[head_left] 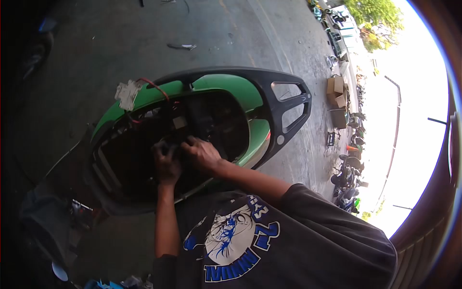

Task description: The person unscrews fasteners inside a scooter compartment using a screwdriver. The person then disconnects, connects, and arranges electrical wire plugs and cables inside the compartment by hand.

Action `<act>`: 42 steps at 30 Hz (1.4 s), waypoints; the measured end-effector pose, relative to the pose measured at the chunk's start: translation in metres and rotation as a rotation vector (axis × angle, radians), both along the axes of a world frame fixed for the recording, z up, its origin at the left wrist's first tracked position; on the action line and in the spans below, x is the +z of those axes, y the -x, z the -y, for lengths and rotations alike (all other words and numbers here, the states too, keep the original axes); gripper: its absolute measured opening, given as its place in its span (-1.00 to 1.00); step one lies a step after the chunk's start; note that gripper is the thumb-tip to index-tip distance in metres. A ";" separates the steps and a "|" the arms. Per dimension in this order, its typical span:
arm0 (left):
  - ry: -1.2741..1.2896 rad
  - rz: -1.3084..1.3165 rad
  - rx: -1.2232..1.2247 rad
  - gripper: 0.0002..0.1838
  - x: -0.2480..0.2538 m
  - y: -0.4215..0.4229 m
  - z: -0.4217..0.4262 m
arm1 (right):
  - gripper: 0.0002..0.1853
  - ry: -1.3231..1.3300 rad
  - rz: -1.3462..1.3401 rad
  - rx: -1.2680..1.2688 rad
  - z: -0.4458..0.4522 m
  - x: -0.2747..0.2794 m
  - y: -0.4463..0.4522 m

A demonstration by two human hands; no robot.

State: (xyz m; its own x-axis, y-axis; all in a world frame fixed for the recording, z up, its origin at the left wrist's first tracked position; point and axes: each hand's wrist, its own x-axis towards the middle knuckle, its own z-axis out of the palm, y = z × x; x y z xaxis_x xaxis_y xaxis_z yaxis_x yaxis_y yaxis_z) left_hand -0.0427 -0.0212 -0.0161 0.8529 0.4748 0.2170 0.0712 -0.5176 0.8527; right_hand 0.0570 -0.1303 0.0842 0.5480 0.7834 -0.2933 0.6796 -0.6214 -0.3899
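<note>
Head view: a scooter body [219, 81] with green side panels lies across the middle of the concrete floor [216, 29], the black grab rail [288, 79] at its right end. Both hands are over the open underseat compartment [226, 111], near the middle of its lower edge. The left hand [167, 158] has its fingers curled, their tips dark against the interior; the right hand [203, 153], just beside it, has its fingers bent inward toward the left one. Whether either hand pinches anything is too dark to tell.

A small pale square piece [180, 122] sits in the compartment, above the hands. At the upper left edge of the opening, a red cable [158, 88] arches over the rim, near a crumpled whitish piece [127, 95] on the green panel. A thin loose scrap [182, 47] lies on the floor beyond the scooter's upper edge. Toward the floor's right edge are an open cardboard box [336, 91], an orange cone [352, 148] and a row of parked scooters [347, 178].
</note>
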 end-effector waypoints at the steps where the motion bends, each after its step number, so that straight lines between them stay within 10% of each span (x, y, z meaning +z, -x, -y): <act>1: -0.004 -0.003 -0.004 -0.70 0.002 0.000 -0.001 | -0.66 0.047 0.005 -0.008 -0.003 0.004 0.002; 28: -0.095 -0.014 -0.122 -0.60 0.004 -0.001 -0.009 | -0.65 0.110 0.089 0.052 -0.011 -0.007 0.012; 37: -0.960 -0.228 -0.235 -0.56 0.016 0.000 -0.014 | -0.70 0.140 0.094 0.193 -0.005 -0.010 0.003; 42: -0.640 -0.289 -0.144 -0.53 -0.008 0.004 -0.008 | -0.76 0.191 0.118 0.167 -0.008 -0.011 0.006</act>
